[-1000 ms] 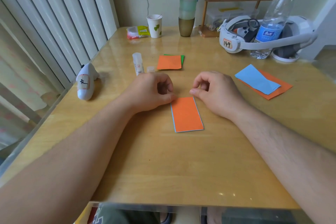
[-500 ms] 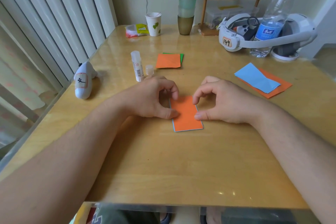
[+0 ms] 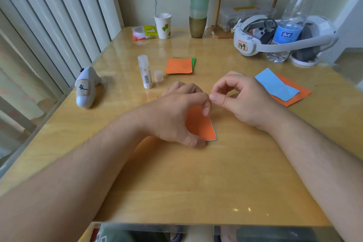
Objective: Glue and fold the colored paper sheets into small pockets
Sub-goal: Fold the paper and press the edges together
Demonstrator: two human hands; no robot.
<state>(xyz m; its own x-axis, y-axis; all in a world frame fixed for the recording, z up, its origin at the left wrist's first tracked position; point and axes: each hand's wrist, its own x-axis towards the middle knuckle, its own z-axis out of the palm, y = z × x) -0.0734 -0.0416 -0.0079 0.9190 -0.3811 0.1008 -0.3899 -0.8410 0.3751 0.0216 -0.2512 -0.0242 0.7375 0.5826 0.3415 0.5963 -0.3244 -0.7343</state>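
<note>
The glossy yellow wooden table point(image 3: 176, 182) carries everything. On its far right sits a white head-mounted headset point(image 3: 284, 39) labelled 149, with a clear plastic water bottle with a blue cap point(image 3: 292, 21) standing against it.

The left hand point(image 3: 176, 116) lies over the folded orange paper rectangle with a thin blue edge point(image 3: 204, 127), near the table's middle. Its fingers are curled, the thumb tip pressing at the near corner and the fingertips at the far end, so it grips the paper across its length. The paper's long axis runs away from the person, leaning slightly left at the far end; the left part is hidden under the palm.

The right hand point(image 3: 243, 100) is just beside it on the right, fingers loosely curled, thumb and forefinger nearly meeting; whether they pinch the paper's far edge cannot be told.

Loose blue and orange sheets point(image 3: 282, 88) lie further right. An orange square over a green sheet point(image 3: 179, 66) lies beyond the hands, beside an upright white glue stick point(image 3: 145, 71) and its small translucent cap point(image 3: 158, 76).
</note>
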